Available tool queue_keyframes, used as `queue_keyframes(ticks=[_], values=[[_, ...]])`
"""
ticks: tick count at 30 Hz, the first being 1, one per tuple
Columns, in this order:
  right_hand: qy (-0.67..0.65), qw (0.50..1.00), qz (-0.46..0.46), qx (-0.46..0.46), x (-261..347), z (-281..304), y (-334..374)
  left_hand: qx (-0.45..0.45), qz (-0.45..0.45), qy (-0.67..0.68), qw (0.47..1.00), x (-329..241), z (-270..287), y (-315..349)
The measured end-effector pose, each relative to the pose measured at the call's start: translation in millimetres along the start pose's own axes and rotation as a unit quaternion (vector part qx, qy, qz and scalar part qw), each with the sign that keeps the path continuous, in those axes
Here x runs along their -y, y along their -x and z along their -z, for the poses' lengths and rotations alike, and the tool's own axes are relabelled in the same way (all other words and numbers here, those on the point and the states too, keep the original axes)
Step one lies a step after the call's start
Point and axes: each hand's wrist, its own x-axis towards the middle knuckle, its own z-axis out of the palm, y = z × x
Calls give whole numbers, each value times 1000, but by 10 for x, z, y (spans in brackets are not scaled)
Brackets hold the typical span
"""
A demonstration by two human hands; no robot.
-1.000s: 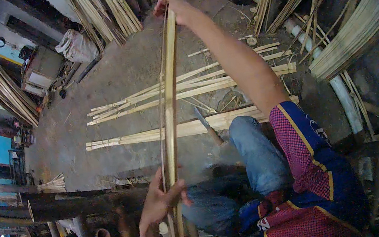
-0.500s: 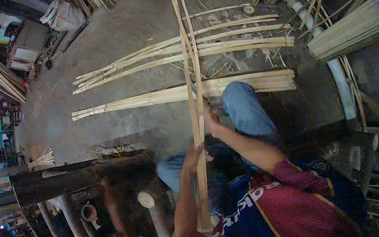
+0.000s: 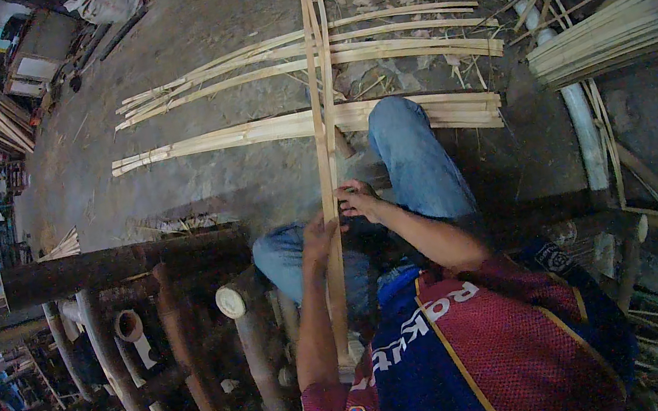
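Note:
A long pale bamboo strip (image 3: 326, 184) runs from my body out to the far edge of the view. Beyond my hands it parts into two narrow lengths. My left hand (image 3: 319, 237) is closed round it, low above my lap. Just farther along, my right hand (image 3: 361, 201) has its fingers bent against the strip's right side, seemingly gripping that edge. A short brown piece like a handle (image 3: 344, 144) shows beside the strip beyond my right hand; the rest of it is hidden.
A bundle of bamboo strips (image 3: 207, 144) lies crosswise on the floor, with several looser strips (image 3: 407, 45) behind it. My bent knee (image 3: 402, 121) rises beside it. A rolled slat bundle (image 3: 608, 41) is at right; wooden posts (image 3: 232, 302) stand at left.
The view has tilted, so floor and strips sit higher in it. My right hand has drawn back toward my left hand, and the brown handle-like piece now shows uncovered beyond it.

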Motion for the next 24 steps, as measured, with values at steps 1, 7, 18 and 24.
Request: queue_keyframes(ticks=[1, 7, 18, 24], values=[[-7, 1000, -2, 16, -40, -5, -14, -20, 8, -59, 998, 36, 63, -3], [30, 999, 16, 1, -105, -66, -52, -80, 0, -18, 997, -108, 294, 130], [-245, 964, 76, 76, 73, 51, -17, -87, -51, -52, 994, -146, 275, 238], [-270, 934, 5, 234, 487, 42, 251, -148, -103, -149, 972, -120, 299, 234]])
